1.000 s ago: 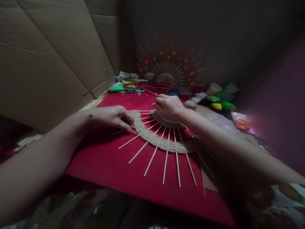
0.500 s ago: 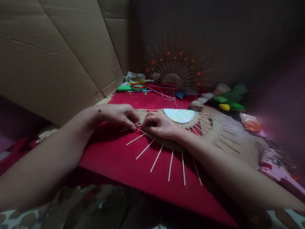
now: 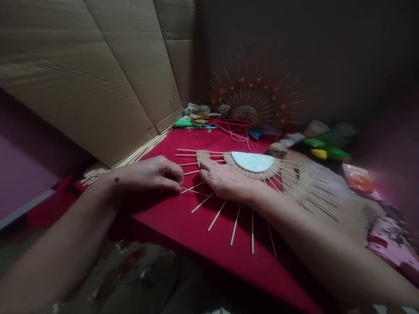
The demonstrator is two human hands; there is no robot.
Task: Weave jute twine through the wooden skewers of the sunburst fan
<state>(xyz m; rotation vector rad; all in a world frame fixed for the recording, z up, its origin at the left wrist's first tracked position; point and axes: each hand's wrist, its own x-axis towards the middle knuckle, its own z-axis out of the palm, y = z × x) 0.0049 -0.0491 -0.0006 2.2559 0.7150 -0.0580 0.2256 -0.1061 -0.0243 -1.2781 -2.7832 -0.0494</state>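
A fan-shaped piece of thin sticks [image 3: 235, 226] with a pale blue half disc [image 3: 252, 162] at its centre lies on the red cloth [image 3: 196, 224]. Twine is woven round the half disc and in an outer band [image 3: 203, 157] at the left sticks. My left hand [image 3: 163, 173] is left of the sticks, thumb and fingers pinched on a thin strand of twine [image 3: 193, 190]. Over the left part of the fan lies my right hand [image 3: 224, 179], its fingers bent at the lower end of the band; whatever they pinch is hidden.
Cardboard [image 3: 114, 74] rises at the left, above a bundle of sticks [image 3: 137, 152]. A finished-looking fan with red flowers [image 3: 258, 80] stands behind. Twine ball [image 3: 277, 150], scissors [image 3: 201, 120] and green packets [image 3: 334, 153] lie farther back; a pink glue gun [image 3: 389, 244] is at the right.
My left hand has drawn away leftward from my right hand, uncovering the left stick ends and woven band. The view has shifted, moving the surroundings rightward.
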